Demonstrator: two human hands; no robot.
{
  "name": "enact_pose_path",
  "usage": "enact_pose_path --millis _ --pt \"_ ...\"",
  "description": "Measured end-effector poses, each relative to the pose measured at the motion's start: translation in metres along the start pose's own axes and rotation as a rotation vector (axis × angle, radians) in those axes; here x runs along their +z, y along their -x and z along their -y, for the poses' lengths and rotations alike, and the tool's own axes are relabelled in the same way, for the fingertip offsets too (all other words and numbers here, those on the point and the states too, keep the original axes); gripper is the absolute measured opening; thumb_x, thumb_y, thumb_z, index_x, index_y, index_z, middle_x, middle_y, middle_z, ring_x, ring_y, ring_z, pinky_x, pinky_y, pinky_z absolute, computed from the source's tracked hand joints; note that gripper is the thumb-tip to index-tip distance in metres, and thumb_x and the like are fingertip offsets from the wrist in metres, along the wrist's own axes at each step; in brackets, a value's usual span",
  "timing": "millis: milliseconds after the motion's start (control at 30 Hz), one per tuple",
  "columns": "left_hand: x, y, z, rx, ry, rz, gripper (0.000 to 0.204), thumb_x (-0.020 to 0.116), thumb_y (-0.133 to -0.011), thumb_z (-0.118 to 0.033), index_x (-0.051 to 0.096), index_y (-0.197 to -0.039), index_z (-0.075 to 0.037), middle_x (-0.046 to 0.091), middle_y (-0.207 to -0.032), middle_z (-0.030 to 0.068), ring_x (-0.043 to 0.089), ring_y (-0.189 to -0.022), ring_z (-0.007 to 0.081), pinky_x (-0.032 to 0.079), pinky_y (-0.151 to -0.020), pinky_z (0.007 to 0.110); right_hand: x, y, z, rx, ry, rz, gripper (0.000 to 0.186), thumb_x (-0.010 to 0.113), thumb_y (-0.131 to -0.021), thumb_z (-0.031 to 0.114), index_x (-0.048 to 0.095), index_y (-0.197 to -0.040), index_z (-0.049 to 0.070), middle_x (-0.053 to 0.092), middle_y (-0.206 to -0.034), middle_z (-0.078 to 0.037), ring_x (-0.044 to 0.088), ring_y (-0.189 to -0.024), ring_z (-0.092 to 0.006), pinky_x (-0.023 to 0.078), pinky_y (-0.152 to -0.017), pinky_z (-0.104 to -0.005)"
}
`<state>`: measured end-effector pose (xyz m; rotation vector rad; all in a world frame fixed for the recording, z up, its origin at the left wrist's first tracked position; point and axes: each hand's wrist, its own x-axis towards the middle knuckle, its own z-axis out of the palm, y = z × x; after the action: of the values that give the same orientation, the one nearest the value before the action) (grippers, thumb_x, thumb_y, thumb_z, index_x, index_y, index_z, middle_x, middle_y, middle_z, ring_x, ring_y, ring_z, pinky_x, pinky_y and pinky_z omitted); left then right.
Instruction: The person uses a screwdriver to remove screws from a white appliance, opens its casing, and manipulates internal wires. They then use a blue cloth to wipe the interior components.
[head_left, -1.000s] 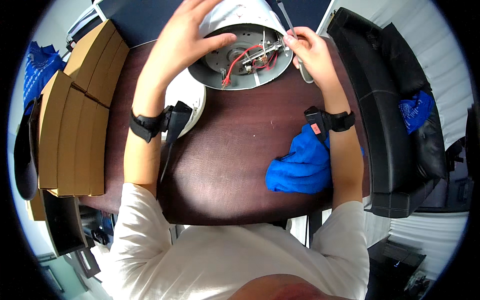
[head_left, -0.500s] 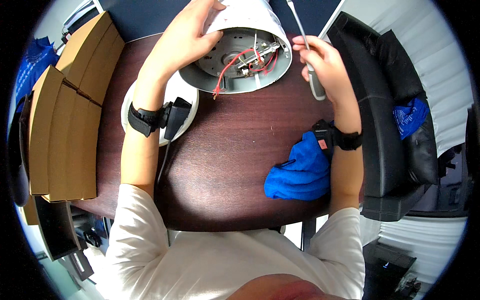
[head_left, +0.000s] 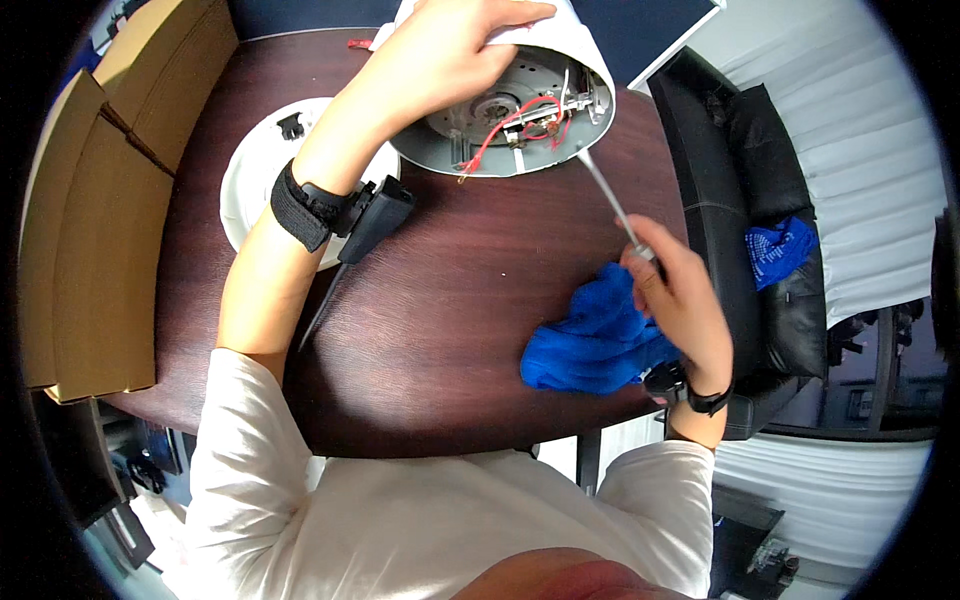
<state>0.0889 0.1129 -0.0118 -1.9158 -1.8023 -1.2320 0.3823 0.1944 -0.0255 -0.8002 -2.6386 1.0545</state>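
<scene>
A white appliance housing [head_left: 562,30] lies tipped at the far middle of the table, its open underside facing me. Inside show a metal bracket, a round plate and loose red wires [head_left: 492,142] hanging toward the rim. My left hand [head_left: 445,55] grips the housing's upper side, thumb by the rim. In my right hand [head_left: 685,295], closed round its handle, is a screwdriver [head_left: 606,188]; the tip points up-left, close to the housing's lower right rim. A round white cover [head_left: 238,195] sits left of the housing, partly hidden by my left forearm, with a small black part [head_left: 290,127] on it.
A blue cloth [head_left: 575,355] lies crumpled beside my right wrist. Cardboard boxes [head_left: 95,250] line the left edge, and a black sofa [head_left: 722,170] stands on the right. Black devices are strapped to both wrists; the left one trails a cable. Something small and red [head_left: 358,44] lies behind the housing.
My right hand has drawn back toward me with the screwdriver, whose tip has come down near the rim. In view, the housing and my left hand have shifted right.
</scene>
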Motion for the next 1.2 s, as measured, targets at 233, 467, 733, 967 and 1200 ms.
enact_pose_path --millis 233,467,733,967,1200 --pt "0.007 0.007 -0.03 -0.158 -0.175 0.025 0.043 0.052 -0.075 -0.008 0.056 -0.118 -0.001 0.048 -0.12 0.0296 0.039 -0.123 0.0436 0.031 -0.104 0.049 0.03 -0.008 -0.008 0.046 -0.027 0.002 0.032 0.05 -0.093 0.012 0.048 -0.124 0.001 0.052 -0.068 -0.007 0.053 -0.053 -0.013 0.041 -0.047 -0.026" --pt "0.014 0.004 -0.015 0.07 -0.325 -0.116 0.049 0.054 -0.072 -0.005 0.058 -0.12 -0.015 0.054 -0.121 0.02 0.051 -0.113 0.0367 0.039 -0.097 0.047 0.035 -0.019 -0.009 0.086 -0.126 0.025 0.033 0.043 -0.097 0.016 0.046 -0.127 0.005 0.051 -0.067 -0.005 0.052 -0.049 -0.0107 0.041 -0.043 -0.0248" --pt "-0.003 -0.006 -0.025 -0.09 -0.139 0.104 0.036 0.053 -0.074 -0.01 0.058 -0.108 0.0 0.051 -0.113 0.024 0.041 -0.121 0.0404 0.034 -0.098 0.055 0.045 -0.018 -0.017 0.147 -0.444 0.114 0.036 0.036 -0.1 0.021 0.042 -0.133 0.009 0.051 -0.076 -0.001 0.05 -0.05 -0.0065 0.041 -0.042 -0.0196" --pt "0.018 -0.002 -0.008 0.165 -0.302 -0.084 0.049 0.052 -0.071 -0.006 0.059 -0.118 -0.016 0.054 -0.122 0.016 0.049 -0.117 0.0299 0.036 -0.097 0.045 0.045 -0.019 -0.02 0.148 -0.685 0.168 0.039 0.035 -0.1 0.025 0.042 -0.132 0.004 0.053 -0.076 -0.004 0.049 -0.047 -0.0075 0.04 -0.037 -0.0204" --pt "0.007 -0.003 -0.016 0.002 -0.2 0.085 0.039 0.05 -0.076 -0.008 0.059 -0.113 -0.003 0.05 -0.119 0.022 0.04 -0.123 0.0386 0.031 -0.101 0.058 0.041 -0.023 -0.03 0.178 -1.214 0.315 0.044 0.038 -0.098 0.028 0.037 -0.133 0.001 0.051 -0.08 -0.007 0.043 -0.042 -0.0099 0.034 -0.031 -0.022"
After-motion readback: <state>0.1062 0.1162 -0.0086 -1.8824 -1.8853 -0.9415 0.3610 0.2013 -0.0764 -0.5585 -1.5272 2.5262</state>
